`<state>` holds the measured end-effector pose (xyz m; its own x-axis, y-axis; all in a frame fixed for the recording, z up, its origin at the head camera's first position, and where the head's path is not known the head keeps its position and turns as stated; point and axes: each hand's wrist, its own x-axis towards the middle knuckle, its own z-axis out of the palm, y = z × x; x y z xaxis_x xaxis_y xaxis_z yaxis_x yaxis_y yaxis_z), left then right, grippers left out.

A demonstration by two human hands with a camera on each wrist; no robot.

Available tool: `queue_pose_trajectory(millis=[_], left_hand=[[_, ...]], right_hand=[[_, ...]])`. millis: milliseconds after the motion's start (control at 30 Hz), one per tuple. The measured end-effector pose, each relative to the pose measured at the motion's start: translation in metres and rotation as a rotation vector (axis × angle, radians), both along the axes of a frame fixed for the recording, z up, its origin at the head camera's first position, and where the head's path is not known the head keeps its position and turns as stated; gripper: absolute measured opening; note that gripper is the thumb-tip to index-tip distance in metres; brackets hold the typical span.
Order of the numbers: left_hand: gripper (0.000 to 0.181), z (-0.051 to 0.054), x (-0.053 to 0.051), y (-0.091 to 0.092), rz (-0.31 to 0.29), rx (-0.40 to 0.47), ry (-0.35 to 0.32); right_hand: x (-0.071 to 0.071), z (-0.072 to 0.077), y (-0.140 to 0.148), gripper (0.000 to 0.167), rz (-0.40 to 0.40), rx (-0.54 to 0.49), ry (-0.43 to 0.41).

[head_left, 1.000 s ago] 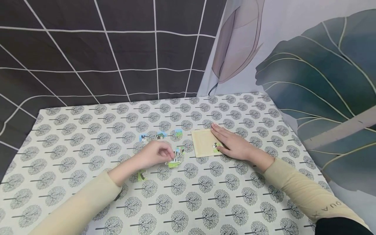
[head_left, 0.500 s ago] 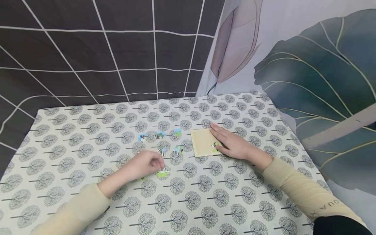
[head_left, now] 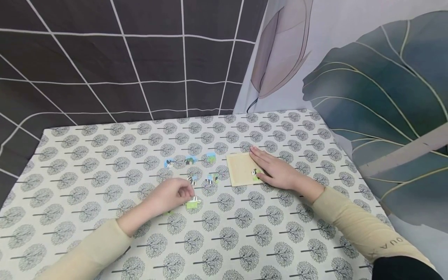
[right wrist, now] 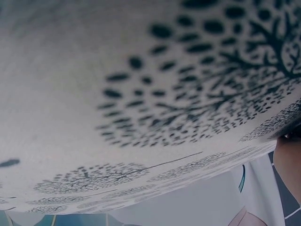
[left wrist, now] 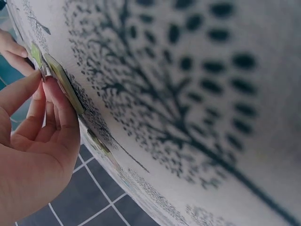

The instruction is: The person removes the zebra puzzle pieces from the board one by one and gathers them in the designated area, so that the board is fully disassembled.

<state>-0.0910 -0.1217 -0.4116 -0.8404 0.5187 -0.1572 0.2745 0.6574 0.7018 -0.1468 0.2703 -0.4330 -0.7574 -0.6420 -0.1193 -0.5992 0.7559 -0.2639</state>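
Near the table's middle my left hand [head_left: 171, 196] pinches a puzzle piece [head_left: 192, 204] with a green lower edge and black-and-white stripes, between thumb and forefinger. In the left wrist view the pinching fingertips [left wrist: 36, 77] show close to the cloth. My right hand [head_left: 274, 170] rests flat on the right side of a shallow wooden puzzle tray [head_left: 239, 171]. One panda piece [head_left: 254, 174] sits in the tray's near right corner, beside the thumb. The right wrist view catches only an edge of that hand.
Loose pieces lie left of the tray: a zebra-head piece [head_left: 169, 164], a blue-and-green piece [head_left: 211, 157], a striped piece [head_left: 212, 179] and several others. A green piece [head_left: 169, 212] is partly hidden by the left hand. The patterned tablecloth [head_left: 224, 241] meets a dark grid backdrop.
My left hand has moved left and slightly nearer with the striped green puzzle piece, uncovering two other pieces. It has barely shifted in the last half second. The right hand stays on the tray.
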Motion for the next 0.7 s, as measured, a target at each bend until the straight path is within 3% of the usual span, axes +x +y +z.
queue_pose_trajectory(millis=[467,700], left_hand=[[0.010,-0.0002,-0.0023,-0.0014,-0.003,0.014,-0.023],[0.009,0.0011,-0.0092,0.0018,-0.016,0.043,-0.017]], right_hand=[[-0.0022,0.0003,0.0010,0.078,0.008,0.011,0.005],[-0.0034,0.0002,0.0024,0.080,-0.018,0.021,-0.023]])
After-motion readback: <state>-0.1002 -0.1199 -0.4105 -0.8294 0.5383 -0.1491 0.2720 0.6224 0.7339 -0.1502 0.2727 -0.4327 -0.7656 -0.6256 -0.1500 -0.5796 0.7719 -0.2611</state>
